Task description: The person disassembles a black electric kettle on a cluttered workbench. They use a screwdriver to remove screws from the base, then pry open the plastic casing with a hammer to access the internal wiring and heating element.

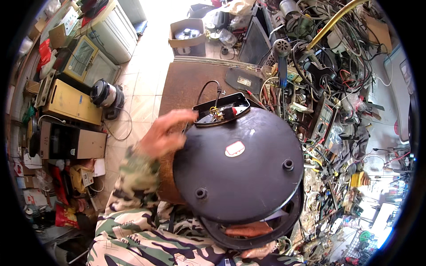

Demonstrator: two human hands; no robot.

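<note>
My left hand (166, 133), slightly blurred, has its fingers apart, fingertips by the left end of an open black housing (206, 116) with coloured wires, a red part and a black cable. That housing sits at the far edge of a large round black plate (239, 177) with a pale label and two round feet. The plate lies tilted over a black ring-shaped body (279, 232). My right hand (248, 230) is mostly hidden under the plate, fingers curled inside the ring and gripping it; part of it shows below the rim.
A brown worktop (179, 84) holds a dark flat panel (244, 82). Tangled cables, tools and a multimeter (321, 119) crowd the right. At left stand yellow cabinets (73, 99) and a cylindrical appliance (104, 97) on the tiled floor. A cardboard box (186, 44) is beyond the worktop.
</note>
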